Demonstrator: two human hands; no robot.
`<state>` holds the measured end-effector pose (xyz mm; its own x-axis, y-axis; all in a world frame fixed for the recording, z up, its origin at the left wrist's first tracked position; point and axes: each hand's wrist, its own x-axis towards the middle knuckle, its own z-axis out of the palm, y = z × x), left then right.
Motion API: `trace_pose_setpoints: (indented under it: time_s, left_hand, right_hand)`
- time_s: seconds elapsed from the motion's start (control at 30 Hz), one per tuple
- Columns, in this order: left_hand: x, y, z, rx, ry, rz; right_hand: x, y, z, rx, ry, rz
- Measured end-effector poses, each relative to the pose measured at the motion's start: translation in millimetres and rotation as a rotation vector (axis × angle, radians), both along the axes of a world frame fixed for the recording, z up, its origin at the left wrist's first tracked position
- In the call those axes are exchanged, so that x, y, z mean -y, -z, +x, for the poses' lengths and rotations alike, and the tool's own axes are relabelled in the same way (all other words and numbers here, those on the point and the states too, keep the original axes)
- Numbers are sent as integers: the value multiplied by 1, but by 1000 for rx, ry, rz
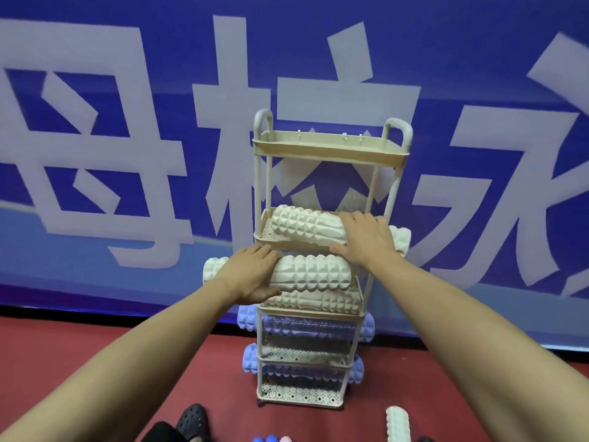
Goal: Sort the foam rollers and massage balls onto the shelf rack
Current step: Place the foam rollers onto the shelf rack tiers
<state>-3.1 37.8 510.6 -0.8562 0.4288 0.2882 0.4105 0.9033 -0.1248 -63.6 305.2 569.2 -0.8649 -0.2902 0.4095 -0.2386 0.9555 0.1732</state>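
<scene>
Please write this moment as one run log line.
left hand: on third-tier white roller | right hand: on second-tier white roller | top tray: no rollers

hands (309, 253) on cream rollers (314, 272), shelf rack (328, 148)
</scene>
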Motion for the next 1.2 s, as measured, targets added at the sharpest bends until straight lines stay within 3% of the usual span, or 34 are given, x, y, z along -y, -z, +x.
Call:
trace_pose_setpoints:
  time_s: [0.5,0.67,0.9,1.2]
  left_hand:
    - [-7,22,-58,38,36,54]
    - [-11,22,-71,37,43,59]
    - [-10,26,-74,62,53,43]
    - [-14,12,-67,34,78,19]
  right_hand:
    - [36,7,-84,99,-64,99]
    - [38,13,-92,195,-19,-16]
    - [42,19,-89,149,-12,-114]
    - [25,11,-64,362,-228,-301]
